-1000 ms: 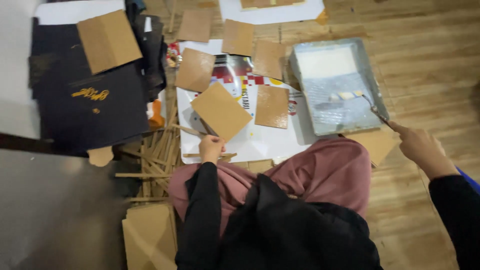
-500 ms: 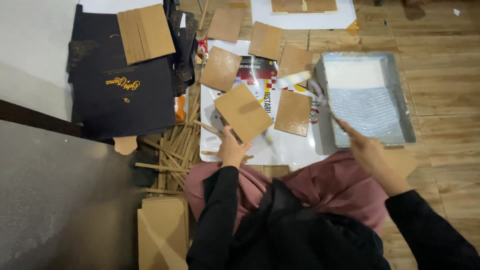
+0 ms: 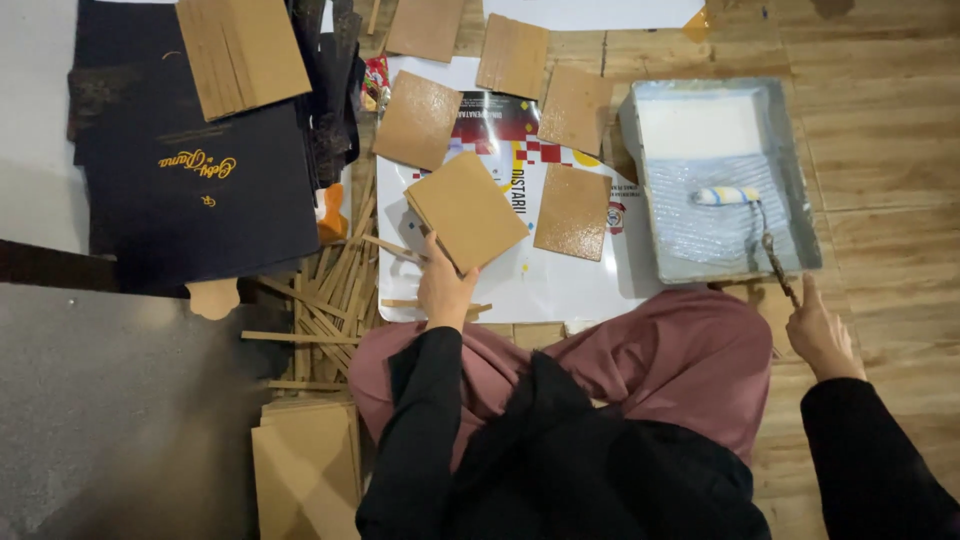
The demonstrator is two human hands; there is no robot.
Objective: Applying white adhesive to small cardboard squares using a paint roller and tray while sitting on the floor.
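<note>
At far left lie dark folders with a stack of cardboard sheets on top, then a scatter of thin wooden strips on the floor. Your left hand is closed on the near corner of a brown cardboard square, held tilted over the white printed sheet, with other brown squares lying flat around it. Your right hand, fingers curled narrow, pinches the end of the roller handle; the roller rests in the grey paint tray, far right.
</note>
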